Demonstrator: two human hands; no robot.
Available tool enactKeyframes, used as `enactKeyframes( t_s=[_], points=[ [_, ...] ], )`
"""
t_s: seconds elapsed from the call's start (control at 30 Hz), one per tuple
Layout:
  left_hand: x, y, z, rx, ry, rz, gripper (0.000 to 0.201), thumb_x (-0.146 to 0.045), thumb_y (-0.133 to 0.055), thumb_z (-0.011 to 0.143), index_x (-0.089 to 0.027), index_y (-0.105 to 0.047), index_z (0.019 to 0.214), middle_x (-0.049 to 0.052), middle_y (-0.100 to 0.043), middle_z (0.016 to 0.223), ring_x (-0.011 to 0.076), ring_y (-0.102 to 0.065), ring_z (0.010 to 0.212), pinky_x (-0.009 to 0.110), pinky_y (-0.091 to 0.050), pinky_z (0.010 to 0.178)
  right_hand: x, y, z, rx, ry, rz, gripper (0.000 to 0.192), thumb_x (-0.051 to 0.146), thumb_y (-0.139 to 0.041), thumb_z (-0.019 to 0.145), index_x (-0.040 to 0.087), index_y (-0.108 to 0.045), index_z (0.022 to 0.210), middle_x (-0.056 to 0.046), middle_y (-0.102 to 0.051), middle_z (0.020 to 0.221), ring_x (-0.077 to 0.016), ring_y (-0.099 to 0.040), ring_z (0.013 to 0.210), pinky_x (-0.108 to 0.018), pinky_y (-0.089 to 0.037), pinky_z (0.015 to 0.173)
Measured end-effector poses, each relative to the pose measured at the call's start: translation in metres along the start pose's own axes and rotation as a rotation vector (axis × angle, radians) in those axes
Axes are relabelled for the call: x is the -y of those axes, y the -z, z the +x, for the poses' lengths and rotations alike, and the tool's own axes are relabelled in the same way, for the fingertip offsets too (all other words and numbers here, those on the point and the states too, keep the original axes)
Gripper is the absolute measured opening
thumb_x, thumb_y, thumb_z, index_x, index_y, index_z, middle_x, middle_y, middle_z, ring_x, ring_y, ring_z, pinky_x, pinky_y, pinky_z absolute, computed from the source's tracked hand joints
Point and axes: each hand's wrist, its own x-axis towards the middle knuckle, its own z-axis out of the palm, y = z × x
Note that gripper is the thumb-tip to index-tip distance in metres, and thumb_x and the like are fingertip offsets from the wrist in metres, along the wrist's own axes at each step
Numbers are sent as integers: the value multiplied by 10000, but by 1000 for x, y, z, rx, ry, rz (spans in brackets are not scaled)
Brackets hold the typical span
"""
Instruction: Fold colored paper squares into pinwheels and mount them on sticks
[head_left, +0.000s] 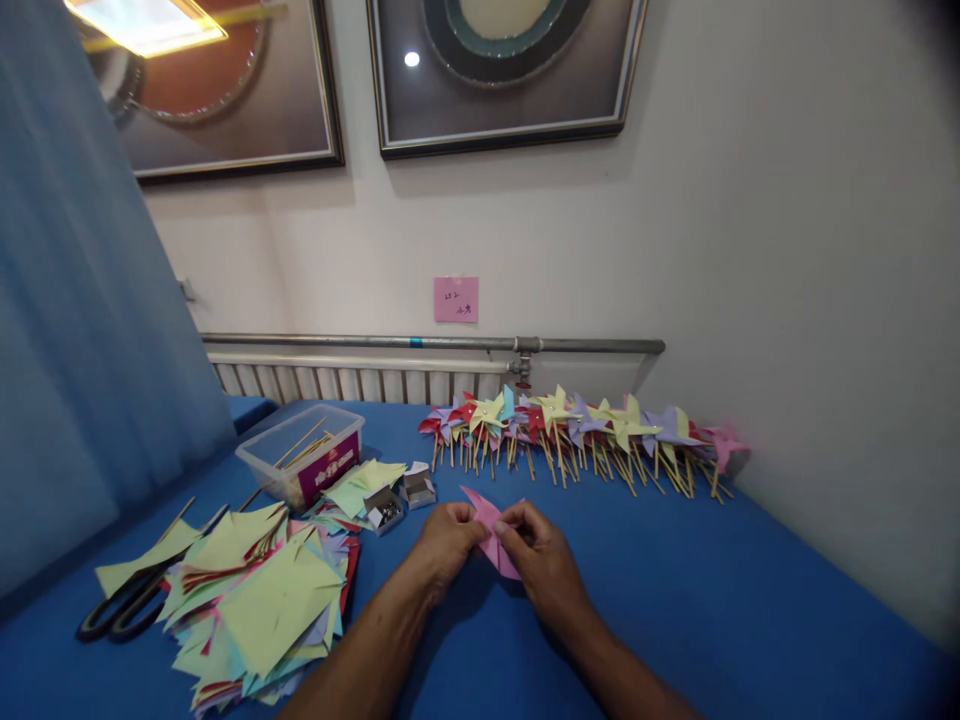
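Note:
My left hand (444, 545) and my right hand (541, 556) meet over the blue table (675, 580), both pinching a pink paper square (489, 520) with folded corners. The paper is held just above the tabletop, its points sticking out above and below my fingers. A row of finished paper pinwheels (577, 425) on wooden sticks lies along the far edge by the wall.
A heap of cut coloured paper squares (262, 590) lies at the left, with black scissors (124, 605) beside it. A clear plastic box (304, 450) holds wooden sticks. Two small open boxes of pins (401, 497) sit near my left hand. A radiator (360, 380) runs behind.

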Motion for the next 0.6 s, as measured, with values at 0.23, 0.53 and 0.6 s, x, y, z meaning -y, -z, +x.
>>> enactKeyframes(
  t_s=[0.23,0.53,0.6],
  points=[
    [1,-1,0,-5,16,39,262,-317,-729,595,-198,-504,534,-36,-508,493,91,-388,485,248,-238,523,-5,-1,1,-72,-24,-15,199,428,-641,824,238,-599,870,11,-601,754,-174,-543,653,-289,-434,612],
    [-3,-3,-6,40,39,-17,207,-310,-726,591,-173,-574,563,-20,-533,496,92,-401,476,250,-252,512,-11,-1,2,-77,-35,-52,208,354,-619,825,242,-583,997,-6,-635,805,-193,-596,694,-296,-454,613],
    [-5,-4,-8,42,43,-43,206,-319,-721,616,-170,-585,575,-16,-545,502,98,-417,485,249,-279,521,-10,0,1,-80,-26,-72,209,357,-614,832,242,-584,1003,-11,-641,822,-201,-609,717,-304,-460,627]
  ],
)
